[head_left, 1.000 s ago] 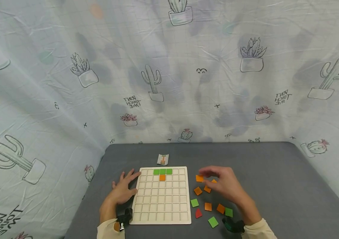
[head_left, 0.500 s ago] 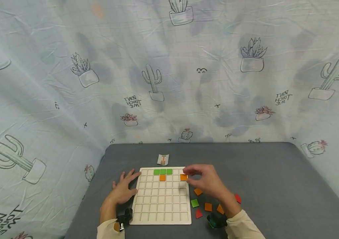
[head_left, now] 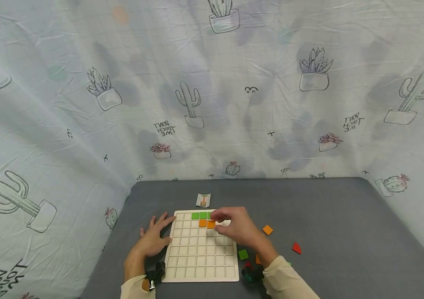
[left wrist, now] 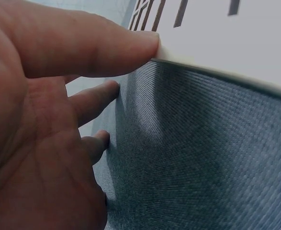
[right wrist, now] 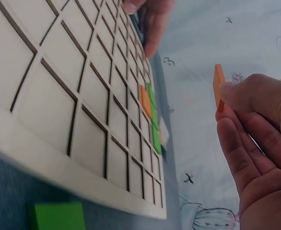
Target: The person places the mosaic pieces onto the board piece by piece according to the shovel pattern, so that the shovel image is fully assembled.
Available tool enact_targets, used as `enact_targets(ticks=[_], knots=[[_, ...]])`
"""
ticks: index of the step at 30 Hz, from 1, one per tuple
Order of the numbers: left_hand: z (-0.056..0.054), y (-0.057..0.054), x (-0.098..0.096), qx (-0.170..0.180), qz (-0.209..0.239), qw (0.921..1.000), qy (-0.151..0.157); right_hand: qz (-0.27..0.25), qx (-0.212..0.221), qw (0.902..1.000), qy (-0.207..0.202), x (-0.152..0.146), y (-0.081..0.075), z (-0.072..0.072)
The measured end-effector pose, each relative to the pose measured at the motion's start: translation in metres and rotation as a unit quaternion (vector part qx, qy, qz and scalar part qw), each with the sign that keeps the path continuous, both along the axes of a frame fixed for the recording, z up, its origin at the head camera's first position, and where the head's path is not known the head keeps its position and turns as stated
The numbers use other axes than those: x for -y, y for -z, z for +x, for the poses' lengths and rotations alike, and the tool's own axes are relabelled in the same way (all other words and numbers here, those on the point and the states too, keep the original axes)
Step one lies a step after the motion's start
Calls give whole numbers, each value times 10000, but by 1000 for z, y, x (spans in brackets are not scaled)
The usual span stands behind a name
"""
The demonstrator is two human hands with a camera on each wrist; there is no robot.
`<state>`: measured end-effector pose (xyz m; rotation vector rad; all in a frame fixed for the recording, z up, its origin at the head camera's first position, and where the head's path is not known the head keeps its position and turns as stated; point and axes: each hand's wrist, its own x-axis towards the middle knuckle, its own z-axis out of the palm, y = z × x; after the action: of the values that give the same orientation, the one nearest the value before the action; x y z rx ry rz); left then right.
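A pale gridded board [head_left: 197, 261] lies on the grey table. In its top row sit green square tiles [head_left: 199, 215], with an orange tile [head_left: 202, 223] in the row below them. My right hand [head_left: 236, 226] pinches another orange square tile [right wrist: 219, 87] between thumb and fingers, held over the board just right of the placed orange one. At the board's left edge my left hand [head_left: 154, 238] lies with fingers spread. Its thumb [left wrist: 130, 48] touches the board's rim in the left wrist view, while the other fingers rest on the table.
Right of the board lie a loose orange tile [head_left: 267, 229], a red piece [head_left: 297, 248] and a green tile [head_left: 243, 254]; the right forearm hides others. A small pattern card [head_left: 203, 200] lies behind the board. A printed curtain [head_left: 212, 104] hangs around the table.
My right hand has picked up an orange tile from the loose pieces and carried it left over the board, beside the placed orange tile. The left hand stays where it was.
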<state>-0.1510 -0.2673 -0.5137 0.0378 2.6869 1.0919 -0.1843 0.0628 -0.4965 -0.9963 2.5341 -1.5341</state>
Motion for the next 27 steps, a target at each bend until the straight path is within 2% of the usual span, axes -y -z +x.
enact_targets(ticks=[10,17,27], knots=[[1,2,1,13,34,10000,4,6,322,9994,-130,20,18,-3],[0,2,1,57,77,9999,35,146,307,9994,-55,30,31,-4],[-1,3,3,68,22,10000,29,483,233,9986,7,37,39,-8]])
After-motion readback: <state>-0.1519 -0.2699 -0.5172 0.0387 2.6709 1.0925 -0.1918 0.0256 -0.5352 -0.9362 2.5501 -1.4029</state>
